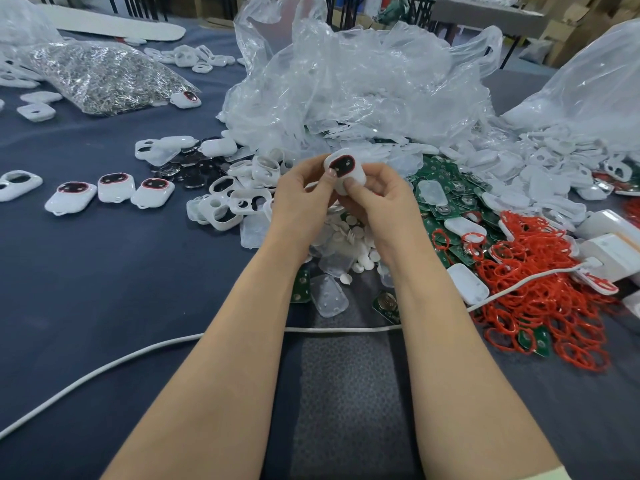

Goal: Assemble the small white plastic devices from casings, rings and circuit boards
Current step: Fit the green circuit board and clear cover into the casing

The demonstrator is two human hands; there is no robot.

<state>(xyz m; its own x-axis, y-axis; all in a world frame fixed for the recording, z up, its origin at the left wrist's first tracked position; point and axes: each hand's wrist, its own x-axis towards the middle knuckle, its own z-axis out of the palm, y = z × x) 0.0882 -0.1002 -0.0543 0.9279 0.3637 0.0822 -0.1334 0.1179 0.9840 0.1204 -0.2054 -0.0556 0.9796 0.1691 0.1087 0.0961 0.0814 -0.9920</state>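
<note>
Casing [344, 170] in left hand [304, 199], right hand [381, 202]

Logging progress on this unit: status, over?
Left hand and right hand both pinch one red-rimmed white casing. Three ringed units lie on the cloth to their left. Nothing blocking the hands.

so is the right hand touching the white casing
Touching. The head view shows the right hand with its thumb tip pressed against the front of the white casing.

Held casing [358, 174]: underside out of sight
</note>
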